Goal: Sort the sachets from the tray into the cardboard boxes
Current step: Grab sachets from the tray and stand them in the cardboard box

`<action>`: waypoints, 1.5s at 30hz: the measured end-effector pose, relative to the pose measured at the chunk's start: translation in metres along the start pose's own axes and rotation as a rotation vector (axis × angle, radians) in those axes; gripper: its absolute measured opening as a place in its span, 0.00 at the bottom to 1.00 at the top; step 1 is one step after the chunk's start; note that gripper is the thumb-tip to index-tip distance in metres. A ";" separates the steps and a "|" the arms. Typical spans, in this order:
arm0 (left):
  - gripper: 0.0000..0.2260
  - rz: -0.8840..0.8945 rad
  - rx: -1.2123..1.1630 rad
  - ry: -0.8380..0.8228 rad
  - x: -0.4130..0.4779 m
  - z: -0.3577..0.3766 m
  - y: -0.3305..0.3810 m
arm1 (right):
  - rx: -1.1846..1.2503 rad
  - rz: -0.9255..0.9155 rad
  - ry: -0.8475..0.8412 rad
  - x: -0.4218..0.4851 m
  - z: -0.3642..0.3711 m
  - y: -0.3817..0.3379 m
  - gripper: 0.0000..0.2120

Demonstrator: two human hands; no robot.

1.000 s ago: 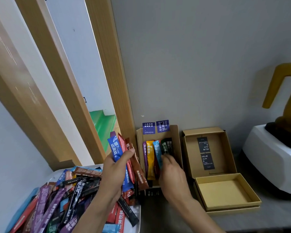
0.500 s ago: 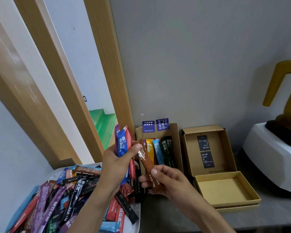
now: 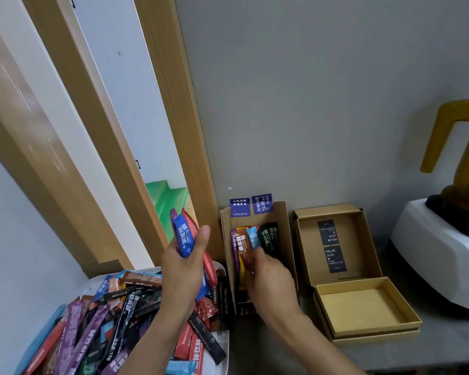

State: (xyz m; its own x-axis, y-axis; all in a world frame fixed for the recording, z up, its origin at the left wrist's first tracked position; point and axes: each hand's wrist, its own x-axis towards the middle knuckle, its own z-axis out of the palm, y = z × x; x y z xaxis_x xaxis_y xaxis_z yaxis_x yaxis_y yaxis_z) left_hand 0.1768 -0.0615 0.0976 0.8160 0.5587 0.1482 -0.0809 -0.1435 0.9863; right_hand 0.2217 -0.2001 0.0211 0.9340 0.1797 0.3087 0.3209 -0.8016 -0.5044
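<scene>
My left hand [image 3: 183, 269] grips a small bunch of sachets [image 3: 185, 234], blue, red and purple, upright above the white tray [image 3: 219, 358]. The tray holds a heap of several coloured sachets [image 3: 114, 320]. My right hand [image 3: 271, 277] holds a brown sachet [image 3: 244, 247] down inside the narrow cardboard box [image 3: 283, 234], among purple, yellow, blue and dark green sachets standing there. Its fingertips are hidden behind the sachets.
An open square cardboard box [image 3: 363, 309] with its lid [image 3: 336, 239] propped up stands to the right. Further right is a white base [image 3: 444, 255] with a gold object. A grey wall and a wooden door frame [image 3: 179, 131] are close behind.
My right hand took the brown sachet from in front of the left hand's bunch and moved it right and forward into the narrow box. The left hand stayed raised with its bunch.
</scene>
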 end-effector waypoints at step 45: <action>0.04 -0.095 0.071 -0.359 -0.001 -0.013 -0.002 | 1.710 0.400 -0.024 -0.013 -0.042 -0.010 0.22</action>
State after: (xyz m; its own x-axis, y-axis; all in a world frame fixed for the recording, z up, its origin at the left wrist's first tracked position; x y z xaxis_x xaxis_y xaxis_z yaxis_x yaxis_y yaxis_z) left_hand 0.1689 -0.0512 0.0967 0.9676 0.2523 0.0090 0.0348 -0.1683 0.9851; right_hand 0.1996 -0.2181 0.0561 0.9866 0.1588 -0.0378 -0.1331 0.6482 -0.7498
